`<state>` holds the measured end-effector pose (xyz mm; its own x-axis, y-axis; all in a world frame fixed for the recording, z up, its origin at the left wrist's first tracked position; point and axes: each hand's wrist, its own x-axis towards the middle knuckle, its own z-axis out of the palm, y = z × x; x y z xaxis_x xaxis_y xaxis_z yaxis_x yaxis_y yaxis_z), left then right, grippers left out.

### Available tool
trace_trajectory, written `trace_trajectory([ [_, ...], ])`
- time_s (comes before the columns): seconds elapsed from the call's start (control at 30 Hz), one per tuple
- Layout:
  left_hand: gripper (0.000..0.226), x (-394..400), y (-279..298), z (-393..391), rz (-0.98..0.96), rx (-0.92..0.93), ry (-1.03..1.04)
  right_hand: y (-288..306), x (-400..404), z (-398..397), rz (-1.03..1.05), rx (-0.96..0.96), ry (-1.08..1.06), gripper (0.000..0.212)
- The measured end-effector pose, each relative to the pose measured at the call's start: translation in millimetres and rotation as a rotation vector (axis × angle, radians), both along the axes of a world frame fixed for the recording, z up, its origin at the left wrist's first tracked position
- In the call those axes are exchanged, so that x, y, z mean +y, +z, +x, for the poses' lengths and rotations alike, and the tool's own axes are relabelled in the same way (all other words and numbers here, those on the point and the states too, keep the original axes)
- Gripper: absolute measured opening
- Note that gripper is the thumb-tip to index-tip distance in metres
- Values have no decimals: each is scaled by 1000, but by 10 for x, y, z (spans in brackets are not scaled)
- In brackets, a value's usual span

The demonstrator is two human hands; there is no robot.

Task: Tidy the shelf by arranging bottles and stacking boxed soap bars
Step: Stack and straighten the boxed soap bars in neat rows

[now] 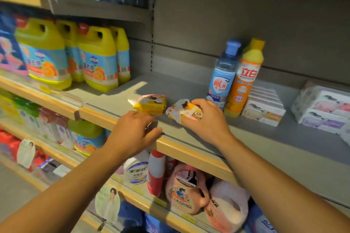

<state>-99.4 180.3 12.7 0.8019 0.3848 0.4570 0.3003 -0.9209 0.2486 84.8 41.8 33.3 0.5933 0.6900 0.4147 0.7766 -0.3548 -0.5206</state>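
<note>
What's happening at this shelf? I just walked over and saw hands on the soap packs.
A person is tidying a grey store shelf. Their right hand grips a small yellow soap pack near the shelf's front edge, while the left hand rests at that edge, just in front of a second yellow soap pack and holding nothing. To the right, a blue bottle and an orange bottle stand upright side by side, next to stacked white soap boxes.

Both bare forearms reached up from six o'clock. The left hand lay palm-down toward eleven o'clock, fingers loosely curled, holding nothing. The right hand, toward one o'clock, gripped with curled fingers.
</note>
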Motion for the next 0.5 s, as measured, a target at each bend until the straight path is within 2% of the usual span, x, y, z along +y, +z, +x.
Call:
trace_trajectory([
  [0.07,43,30,-76,-56,49,-23,-24,-40,229,1,-50,-16,-46,74],
  [0.13,42,29,-143,-82,56,-54,-10,-73,416,50,-99,-29,-73,65],
  [0.3,47,-22,-205,-107,-1,-76,22,-107,679,145,-161,-15,-58,56],
  [0.5,48,-24,-191,-115,-5,-64,28,-90,660,105,-221,-58,-46,68],
])
